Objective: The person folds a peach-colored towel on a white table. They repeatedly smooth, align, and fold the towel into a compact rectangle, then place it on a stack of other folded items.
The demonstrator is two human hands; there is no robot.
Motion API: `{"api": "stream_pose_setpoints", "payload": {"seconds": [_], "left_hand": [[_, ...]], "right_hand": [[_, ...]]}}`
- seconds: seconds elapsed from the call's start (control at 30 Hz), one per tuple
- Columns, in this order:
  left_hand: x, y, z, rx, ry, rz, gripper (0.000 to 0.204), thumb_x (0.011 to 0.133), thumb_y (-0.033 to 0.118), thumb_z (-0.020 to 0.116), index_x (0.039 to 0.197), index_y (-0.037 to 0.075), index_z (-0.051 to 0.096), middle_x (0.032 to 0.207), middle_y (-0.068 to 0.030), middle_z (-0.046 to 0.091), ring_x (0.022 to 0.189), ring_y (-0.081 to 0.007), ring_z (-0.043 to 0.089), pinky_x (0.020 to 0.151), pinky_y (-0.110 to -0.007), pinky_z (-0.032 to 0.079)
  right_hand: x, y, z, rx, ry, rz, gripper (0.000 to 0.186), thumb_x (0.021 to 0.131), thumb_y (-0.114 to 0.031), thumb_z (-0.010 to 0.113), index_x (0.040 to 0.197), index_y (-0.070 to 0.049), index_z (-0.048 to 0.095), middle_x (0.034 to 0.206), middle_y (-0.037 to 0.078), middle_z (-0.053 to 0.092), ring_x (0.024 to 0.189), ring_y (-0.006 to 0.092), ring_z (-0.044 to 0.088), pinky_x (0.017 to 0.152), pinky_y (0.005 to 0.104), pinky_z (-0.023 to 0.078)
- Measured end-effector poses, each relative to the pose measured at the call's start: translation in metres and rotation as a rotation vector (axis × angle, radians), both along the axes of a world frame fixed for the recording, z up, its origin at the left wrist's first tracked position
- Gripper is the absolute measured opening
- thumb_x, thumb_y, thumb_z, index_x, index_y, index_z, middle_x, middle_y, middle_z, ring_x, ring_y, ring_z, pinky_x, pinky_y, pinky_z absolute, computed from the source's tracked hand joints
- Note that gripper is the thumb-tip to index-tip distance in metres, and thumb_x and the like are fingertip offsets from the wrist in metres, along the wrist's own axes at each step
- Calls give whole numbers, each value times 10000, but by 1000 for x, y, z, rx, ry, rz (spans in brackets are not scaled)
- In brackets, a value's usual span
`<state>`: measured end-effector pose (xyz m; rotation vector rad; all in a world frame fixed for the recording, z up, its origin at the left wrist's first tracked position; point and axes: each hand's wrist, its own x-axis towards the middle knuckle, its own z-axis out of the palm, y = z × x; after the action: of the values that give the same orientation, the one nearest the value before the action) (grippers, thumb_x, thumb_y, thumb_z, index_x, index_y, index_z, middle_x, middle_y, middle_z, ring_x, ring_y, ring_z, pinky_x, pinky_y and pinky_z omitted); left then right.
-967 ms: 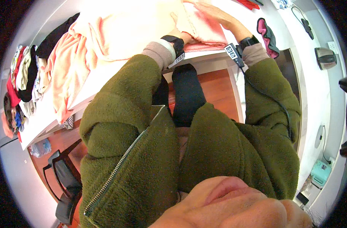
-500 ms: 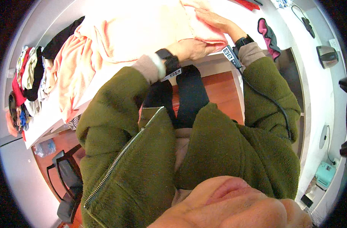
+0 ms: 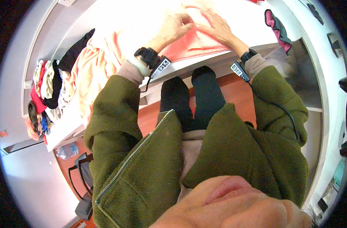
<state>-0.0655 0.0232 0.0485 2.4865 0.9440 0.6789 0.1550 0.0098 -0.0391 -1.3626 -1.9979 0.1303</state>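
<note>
A pink fleecy cloth lies on the white table before me, its lower edge near the table's front edge. Glare washes out much of its far part. My left hand is over the cloth's upper left, thumb and fingers curled together in a pinch on it. Beside it, my right hand rests flat with fingers stretched out across the cloth. Both wrists wear black straps with small patterned tags. To the left, a peach fleecy cloth lies crumpled along the table.
Mixed clothes are heaped at the table's far left, with a black garment behind the peach cloth. A pink and grey item lies at the right. A black chair stands at lower left, near a clear plastic bag.
My left hand has moved up from the cloth's near edge to its upper left. The pink cloth now lies differently, with a straighter lower edge. My right hand stays flat; the view has shifted slightly.
</note>
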Motion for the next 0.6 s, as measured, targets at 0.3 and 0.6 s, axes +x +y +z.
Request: {"api": "stream_pose_setpoints", "payload": {"seconds": [0.3, 0.6], "left_hand": [[11, 74, -24, 51, 91, 144, 284, 840, 294, 722, 1035, 87, 729, 860, -125, 730, 750, -231, 701, 723, -342, 551], [21, 86, -33, 48, 124, 70, 189, 840, 244, 695, 945, 91, 725, 838, -104, 724, 751, -249, 694, 731, -362, 536]], "right_hand": [[-5, -14, 16, 99, -7, 56, 368, 837, -454, 678, 985, -122, 623, 1145, 82, 613, 1137, 318, 555, 964, 433, 444], [-5, -18, 13, 106, 169, 44, 206, 842, -328, 712, 904, -137, 666, 1125, 59, 610, 1142, 259, 562, 938, 390, 475]]}}
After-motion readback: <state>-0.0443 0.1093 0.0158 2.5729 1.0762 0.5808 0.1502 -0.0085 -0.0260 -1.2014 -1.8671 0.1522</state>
